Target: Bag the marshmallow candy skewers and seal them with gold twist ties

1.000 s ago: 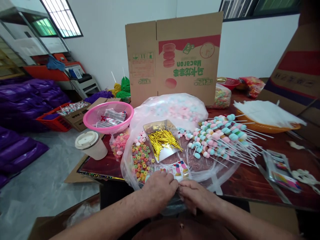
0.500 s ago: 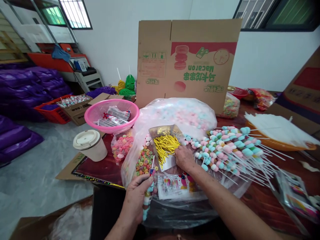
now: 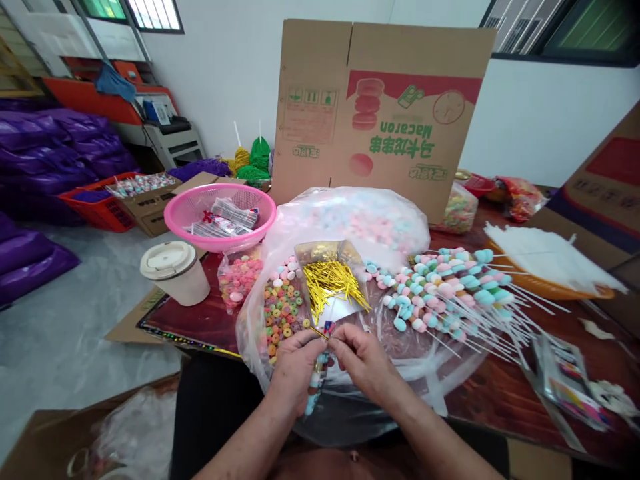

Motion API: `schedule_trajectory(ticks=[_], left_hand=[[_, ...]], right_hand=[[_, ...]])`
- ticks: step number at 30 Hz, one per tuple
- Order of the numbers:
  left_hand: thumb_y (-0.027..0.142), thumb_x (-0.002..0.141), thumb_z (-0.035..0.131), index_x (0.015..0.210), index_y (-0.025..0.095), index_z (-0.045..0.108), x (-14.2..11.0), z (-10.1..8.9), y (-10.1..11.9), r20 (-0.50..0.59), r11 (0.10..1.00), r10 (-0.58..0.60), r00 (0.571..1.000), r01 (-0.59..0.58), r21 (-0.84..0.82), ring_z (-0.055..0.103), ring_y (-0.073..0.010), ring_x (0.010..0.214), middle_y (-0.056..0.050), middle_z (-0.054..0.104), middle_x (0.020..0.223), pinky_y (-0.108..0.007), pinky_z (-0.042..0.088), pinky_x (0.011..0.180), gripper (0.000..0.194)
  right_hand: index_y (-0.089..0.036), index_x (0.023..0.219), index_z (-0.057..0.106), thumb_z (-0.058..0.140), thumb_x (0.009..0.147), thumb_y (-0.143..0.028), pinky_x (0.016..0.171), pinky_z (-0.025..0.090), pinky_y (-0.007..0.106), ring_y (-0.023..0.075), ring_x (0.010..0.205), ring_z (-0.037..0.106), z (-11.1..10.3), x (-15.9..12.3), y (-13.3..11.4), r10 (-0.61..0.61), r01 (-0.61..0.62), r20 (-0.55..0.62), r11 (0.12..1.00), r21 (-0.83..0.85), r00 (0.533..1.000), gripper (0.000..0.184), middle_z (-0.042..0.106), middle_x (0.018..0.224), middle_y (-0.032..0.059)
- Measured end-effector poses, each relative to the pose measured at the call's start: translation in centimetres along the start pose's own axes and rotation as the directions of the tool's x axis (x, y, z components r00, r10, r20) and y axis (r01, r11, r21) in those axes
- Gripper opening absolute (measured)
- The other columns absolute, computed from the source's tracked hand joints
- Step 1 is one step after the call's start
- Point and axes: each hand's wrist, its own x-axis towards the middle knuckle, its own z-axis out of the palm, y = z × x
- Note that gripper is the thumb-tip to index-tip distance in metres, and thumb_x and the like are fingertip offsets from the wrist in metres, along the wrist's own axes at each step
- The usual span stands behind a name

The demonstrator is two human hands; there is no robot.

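1. Cup [image 3: 175, 273], pale, lidded, 1 off; near left corner of the bench [image 3: 493, 393].
2. Basket, pink [image 3: 173, 219], perforated; holds flat printed packets [image 3: 235, 213].
3. Small bag [image 3: 240, 280], clear, of pink sugared sweets; just in front of the basket.
4. Ring sweets [image 3: 283, 313], green, orange and yellow, loose-looking, on clear plastic.
5. Wrapped skewer [image 3: 313, 385], 1 off, held before the person at the bench's front edge, between the 2 hands. Clear sleeve; blue, white and brown sweets strung in line, with a red-and-blue mark at the neck. Long axis slants from low left, toward the body, up and slightly right, away from it; neck end uppermost. Lower tip by the left palm; the stick cannot be made out.
6. Left hand [image 3: 295, 367]: back upward, fingers curled round the sleeve, thumb and forefinger pinching near the neck.
7. Gold tie [image 3: 319, 331], 1 off, thin, lying aslant across the neck, at the fingertips of both hands.
8. Right hand [image 3: 363, 360]: thumb and forefinger pressed together on the tie, other fingers bent. Forearms converge from the lower corners.
9. Pouch [image 3: 333, 249], clear, open, of loose gold ties [image 3: 333, 283]; just beyond the hands.
10. Large bag [image 3: 357, 213], translucent, of pink and blue sweets; behind the pouch.
11. Skewer pile [image 3: 450, 283], pastel; white sticks point right.
12. Basket, orange [image 3: 593, 292], under white sheeting [image 3: 545, 257].
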Motion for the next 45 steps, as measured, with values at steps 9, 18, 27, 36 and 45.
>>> schedule_trajectory(ticks=[9, 18, 27, 36, 45], left_hand=[[0.03, 0.07, 0.059, 0.074, 0.017, 0.066, -1.7, -1.3, -0.5, 0.234, 0.965, 0.049, 0.971, -0.107, 0.241, 0.052, -0.0107, 0.06, 0.001, 0.056, 0.06, -0.022, 0.042, 0.06, 0.015], [0.042, 0.072, 0.064, 0.075, 0.014, 0.065, -2.6, -1.5, -0.4, 0.345, 0.945, 0.042, 0.938, -0.149, 0.291, 0.048, -0.0084, 0.054, -0.001, 0.058, 0.064, -0.02, 0.038, 0.052, 0.028], [0.026, 0.047, 0.083, 0.074, 0.011, 0.064, -2.3, -1.9, -0.5, 0.573, 0.878, -0.394, 0.718, 0.478, 0.004, 0.062, -0.0169, 0.053, -0.005, 0.064, 0.06, -0.026, 0.047, 0.051, 0.036], [0.018, 0.053, 0.08, 0.09, 0.019, 0.052, -2.5, 0.3, -0.3, 0.242, 0.939, -0.252, 0.937, 0.297, -0.173, 0.059, -0.013, 0.05, 0.001, 0.063, 0.064, -0.024, 0.046, 0.051, 0.047], [0.052, 0.068, 0.065, 0.107, 0.022, 0.053, -2.8, 2.5, 0.5, 0.103, 0.987, -0.053, 0.993, 0.037, 0.155, 0.058, -0.0103, 0.059, 0.002, 0.062, 0.074, -0.021, 0.044, 0.057, 0.051]], right_hand=[[-0.02, 0.058, 0.043, 0.053, 0.075, -0.042, 0.044, 0.028, 0.021, 0.0083, 0.045, 0.037, 0.3, 0.0, 1.2, 0.15, -0.153, 0.03, 0.979, 0.132, 0.988, 0.03, 0.043, 0.047, -0.0052], [-0.018, 0.073, 0.059, 0.055, 0.078, -0.037, 0.046, 0.032, 0.021, 0.0092, 0.048, 0.04, -0.1, -1.9, 0.5, 0.045, -0.042, -0.037, 0.995, 0.092, 0.998, 0.02, 0.048, 0.054, -0.0038], [-0.019, 0.082, 0.063, 0.047, 0.089, -0.023, 0.058, 0.041, 0.018, 0.0102, 0.06, 0.058, -2.9, -2.9, -1.3, -0.37, 0.4, 0.319, 0.916, -0.03, 0.873, 0.018, 0.065, 0.067, -0.0004], [-0.018, 0.064, 0.047, 0.043, 0.089, -0.024, 0.046, 0.033, 0.019, 0.0088, 0.048, 0.047, -1.5, -2.9, 0.5, -0.384, 0.34, -0.037, 0.856, -0.39, 0.923, 0.026, 0.053, 0.056, -0.0019], [-0.017, 0.064, 0.049, 0.04, 0.083, -0.01, 0.056, 0.032, 0.027, 0.0147, 0.057, 0.046, -1.9, -3.2, -0.4, -0.764, 0.427, -0.061, 0.423, -0.799, 0.642, 0.023, 0.051, 0.056, 0.0033]])
